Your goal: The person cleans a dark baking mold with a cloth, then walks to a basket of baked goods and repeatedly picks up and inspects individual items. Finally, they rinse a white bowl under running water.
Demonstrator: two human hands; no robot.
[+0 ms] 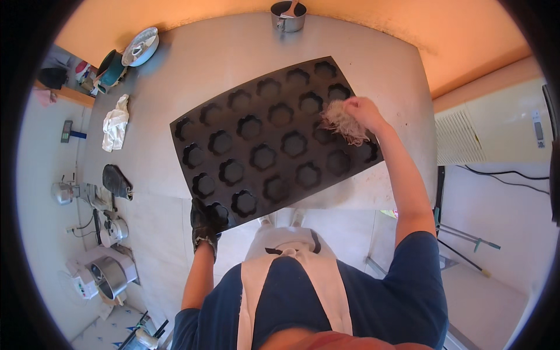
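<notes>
A large dark baking pan [262, 156] with rows of flower-shaped cups lies tilted askew across the metal table, its near edge reaching past the table's front. My left hand [203, 227], in a dark oven mitt, grips the pan's near left corner. Bare and closed, my right hand [363, 112] holds a shaggy, pale brown clump of fibres [345, 123] over the cups at the pan's right side. Whether the clump has a handle is hidden by my fingers.
On the metal table [221, 44] stand a saucepan [288, 22] at the back, a bowl [140, 48] and a green pot [111, 70] at far left. A white cloth [116, 123] and a dark mitt [116, 181] lie at left. A mixer bowl [109, 277] stands lower left.
</notes>
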